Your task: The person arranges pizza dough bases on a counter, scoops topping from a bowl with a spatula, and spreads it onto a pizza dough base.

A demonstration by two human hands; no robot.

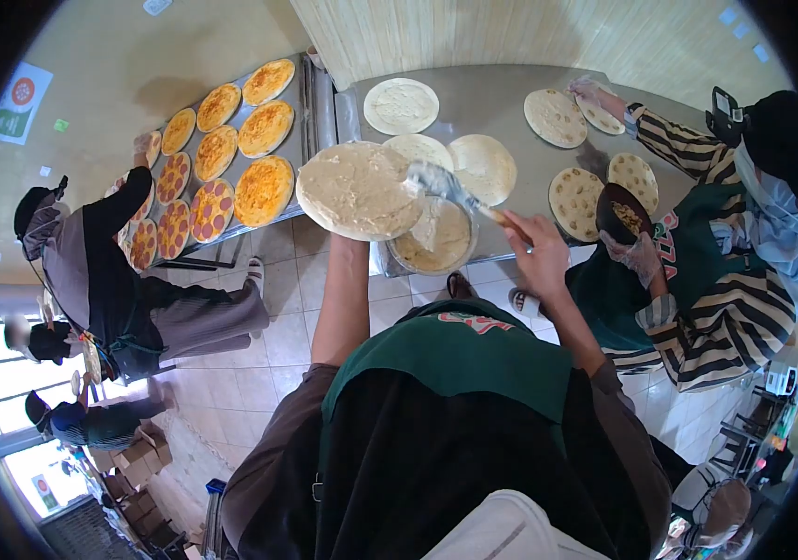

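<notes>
We hold up a dough round (360,189) in front of us, above the near left corner of the steel table (502,84). It is pale and roughly circular, with a beige spread over nearly all of its top; the coat looks matte and uneven, with ridges and small lumps, and a smoother, creamier rim shows along its lower edge. Our left forearm (343,299) rises beneath it, but the round hides our left hand, so we cannot tell how its fingers stand. Our right hand (539,254) is closed around the handle of a spatula (446,185), whose smeared blade lies at the round's right edge. Just below sits a tub (432,266) of similar beige spread. Behind are paler dough rounds (483,170) on the table, and to our right a co-worker (698,252) holds a dark bowl (625,215).
</notes>
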